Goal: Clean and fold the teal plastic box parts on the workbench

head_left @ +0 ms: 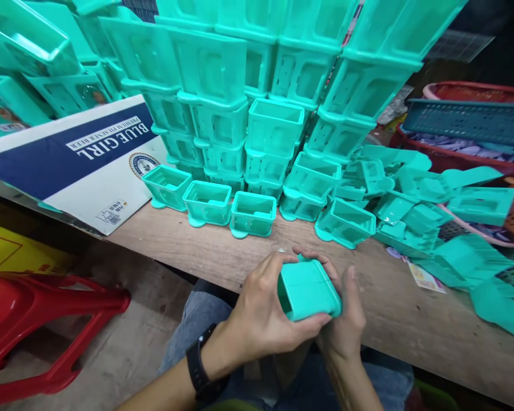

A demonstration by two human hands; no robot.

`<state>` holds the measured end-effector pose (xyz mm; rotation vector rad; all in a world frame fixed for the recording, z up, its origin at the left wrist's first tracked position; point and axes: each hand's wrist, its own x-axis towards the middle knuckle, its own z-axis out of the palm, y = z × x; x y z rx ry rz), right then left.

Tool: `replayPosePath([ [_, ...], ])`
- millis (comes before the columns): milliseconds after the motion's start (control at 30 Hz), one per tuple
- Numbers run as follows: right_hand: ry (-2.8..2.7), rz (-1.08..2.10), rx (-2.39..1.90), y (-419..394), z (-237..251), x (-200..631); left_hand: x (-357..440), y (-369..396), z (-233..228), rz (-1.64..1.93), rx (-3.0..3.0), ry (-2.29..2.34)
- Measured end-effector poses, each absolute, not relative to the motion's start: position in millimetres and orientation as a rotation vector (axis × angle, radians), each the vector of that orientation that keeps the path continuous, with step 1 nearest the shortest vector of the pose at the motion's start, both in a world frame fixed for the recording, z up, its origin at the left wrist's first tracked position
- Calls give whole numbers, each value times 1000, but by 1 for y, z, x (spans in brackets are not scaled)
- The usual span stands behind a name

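Left hand (261, 319): bare, forearm unsleeved, black band-type watch (199, 365) worn at wrist. Right hand (345, 325): bare, no rings or wristwear visible. Legs: blue-grey denim jeans (197, 325).

A bare strip of the wooden tabletop (223, 257) lies open, walled behind by stacked teal plastic boxes (257, 74) and crowded rightward by loose teal plastic pieces (432, 211).

A worn wooden tabletop (223, 257) carries stacked teal plastic boxes (257, 131). Loose teal plastic parts (428, 200) lie right, a blue-and-white printed cardboard sheet (89, 160) left.
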<state>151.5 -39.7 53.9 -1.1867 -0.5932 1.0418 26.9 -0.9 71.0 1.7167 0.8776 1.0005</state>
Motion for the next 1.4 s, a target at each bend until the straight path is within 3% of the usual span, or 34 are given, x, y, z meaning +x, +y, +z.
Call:
replayPosePath([
  [367, -765, 832, -1272, -40, 47, 149, 24, -8, 62, 1056, 1639, 904],
  [667, -406, 916, -1081, -49, 43, 174, 27, -21, 49, 1171, 1960, 695],
  [933, -464, 875, -1134, -54, 61, 175, 16, -31, 32, 1198, 1623, 675],
  [1000, -547, 774, -1267, -55, 64, 177, 11, -26, 36, 1226, 1701, 708],
  [1200, -1327, 39, -1494, -66, 78, 170, 7, -15, 53, 1152, 2158, 798],
  [1300, -1663, -94, -1429, -58, 79, 165, 17, -12, 52, 1097, 2253, 782],
  [1400, -1663, -116, -1469, -46, 72, 168, 28, -10, 45, 1161, 2155, 763],
])
